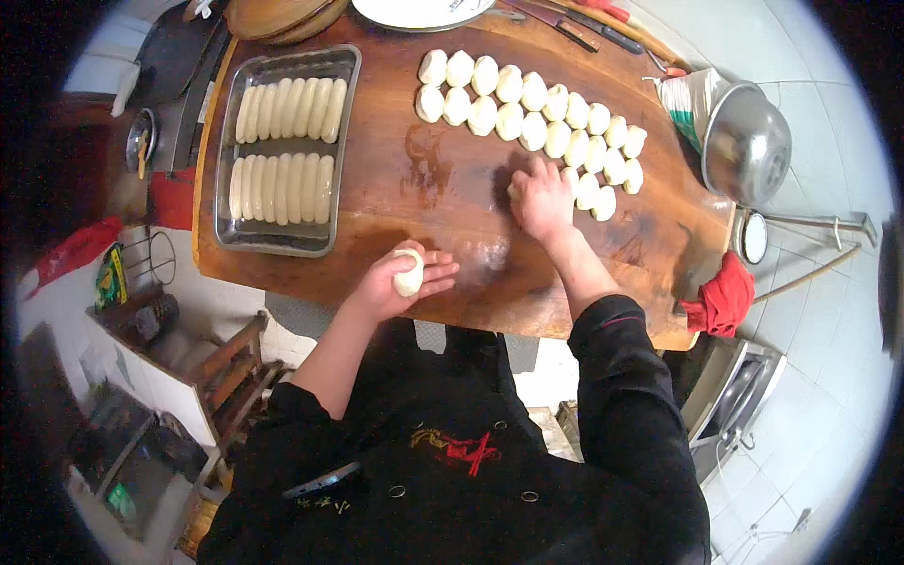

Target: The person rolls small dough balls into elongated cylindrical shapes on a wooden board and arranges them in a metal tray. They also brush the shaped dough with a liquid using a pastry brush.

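Observation:
My left hand (402,281) is at the table's near edge, palm up, with a dough ball (408,272) held under the thumb and the other fingers stretched out. Farther right, my right hand (542,200) reaches down at the left end of the nearest row of dough balls (604,203); its fingertips are partly hidden, and whether it grips dough there I cannot tell. Beyond it, two longer rows of pale dough balls (508,121) slant across the wooden table (452,205). At the left, a rectangular metal tray (275,246) holds two rows of smooth dough rolls (282,189).
Knives (579,34) lie along the back right edge, near a white dish (424,15) and round wooden boards (282,18). A steel bowl (748,141) leans beside a bag (688,106) at the right. A red cloth (724,296) hangs at the near right corner.

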`<action>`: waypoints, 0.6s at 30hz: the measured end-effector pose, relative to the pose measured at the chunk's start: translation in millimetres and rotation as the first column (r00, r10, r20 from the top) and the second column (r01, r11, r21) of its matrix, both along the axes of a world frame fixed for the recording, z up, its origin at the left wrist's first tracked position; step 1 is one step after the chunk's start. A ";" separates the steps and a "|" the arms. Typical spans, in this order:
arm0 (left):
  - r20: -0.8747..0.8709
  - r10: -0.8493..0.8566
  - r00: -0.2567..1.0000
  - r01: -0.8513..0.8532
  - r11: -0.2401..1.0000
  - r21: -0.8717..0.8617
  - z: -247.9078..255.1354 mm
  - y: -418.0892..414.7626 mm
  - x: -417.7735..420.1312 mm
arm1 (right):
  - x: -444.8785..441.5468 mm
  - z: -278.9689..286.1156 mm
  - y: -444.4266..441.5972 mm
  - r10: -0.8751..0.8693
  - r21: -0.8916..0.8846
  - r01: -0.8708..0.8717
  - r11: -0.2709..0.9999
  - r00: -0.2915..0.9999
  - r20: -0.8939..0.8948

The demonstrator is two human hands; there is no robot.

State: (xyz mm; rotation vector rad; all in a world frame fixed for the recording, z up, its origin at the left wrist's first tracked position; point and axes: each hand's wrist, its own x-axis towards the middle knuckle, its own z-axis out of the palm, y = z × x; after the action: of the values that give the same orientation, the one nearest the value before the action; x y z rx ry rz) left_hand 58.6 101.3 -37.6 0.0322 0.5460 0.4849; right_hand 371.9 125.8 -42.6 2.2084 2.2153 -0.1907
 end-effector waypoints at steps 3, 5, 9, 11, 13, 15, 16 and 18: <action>-0.196 -0.065 0.978 0.086 0.991 0.104 -9.4 7.4 -28.2 | -24.2 -18.5 -33.1 0.074 0.187 0.040 0.982 0.823 -0.563; -0.290 -0.134 0.948 0.205 0.951 0.232 -25.0 14.0 -45.1 | -55.7 -43.1 -64.9 -0.601 -0.461 0.486 0.742 0.179 -0.779; -0.685 -0.197 0.701 0.538 0.777 0.326 -6.0 24.6 -49.9 | -84.5 -17.0 -113.2 -0.059 -0.619 0.156 0.770 -0.948 -0.312; -0.841 -0.134 0.524 0.666 0.680 0.307 7.9 26.9 -36.2 | -69.8 -32.0 -122.2 -0.121 -0.701 0.196 0.686 -0.918 -0.376; -0.900 0.189 0.392 0.853 0.291 0.433 -4.1 26.3 -30.6 | -45.9 -33.8 -113.2 -0.328 -0.709 0.203 0.676 -0.778 -0.536; -0.777 0.466 0.422 0.887 -0.036 0.460 -18.1 19.9 -20.0 | -42.7 -13.8 -98.5 -0.636 -0.433 0.675 0.597 0.069 -0.769; -0.749 0.548 0.373 0.920 -0.116 0.373 -16.2 16.4 -13.6 | -41.4 -14.8 -102.7 -0.581 -0.109 0.677 0.728 0.524 -0.623; -0.855 0.485 0.185 0.962 -0.269 0.055 9.3 18.2 -3.2 | -49.7 6.0 -117.8 -0.454 0.003 0.468 0.884 0.860 -0.233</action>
State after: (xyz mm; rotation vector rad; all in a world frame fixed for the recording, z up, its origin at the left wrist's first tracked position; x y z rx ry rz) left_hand 55.4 119.5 -28.3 2.4223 1.0791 -0.2686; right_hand 322.2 8.0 -36.5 2.8505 1.7443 -0.4007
